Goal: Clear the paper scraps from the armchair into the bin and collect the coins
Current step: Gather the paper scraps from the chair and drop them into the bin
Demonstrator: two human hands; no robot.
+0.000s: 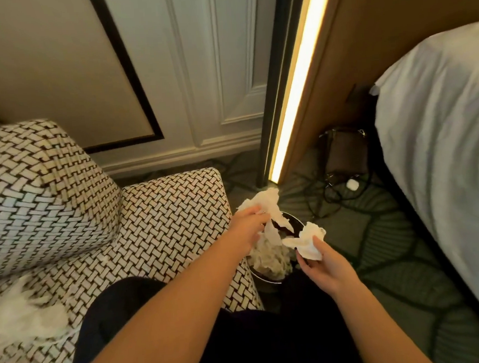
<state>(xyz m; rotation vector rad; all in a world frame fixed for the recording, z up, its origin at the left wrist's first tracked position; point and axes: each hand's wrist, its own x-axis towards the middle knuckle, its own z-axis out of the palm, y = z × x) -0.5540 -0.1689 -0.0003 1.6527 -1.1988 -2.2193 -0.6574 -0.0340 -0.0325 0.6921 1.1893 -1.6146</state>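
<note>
Reaching out over the bin (pixel 266 279), both bare forearms ran up from the lower edge of the view and drew close together above its mouth. The left hand (pixel 248 227) was turned palm-down, its fingers curled round a long torn scrap (pixel 263 203) that stuck up past the knuckles and trailed down toward the bin. The right hand (pixel 326 268) was slightly lower and nearer, pinching a crumpled scrap (pixel 306 243) between thumb and fingers over the bin's right rim. A heap of scraps (pixel 268 256) already lay inside the bin, which stood on the carpet (pixel 391 256) just beside the armchair's (pixel 164 214) right front corner. More loose scraps (pixel 22 315) lay at the seat's left edge.
</note>
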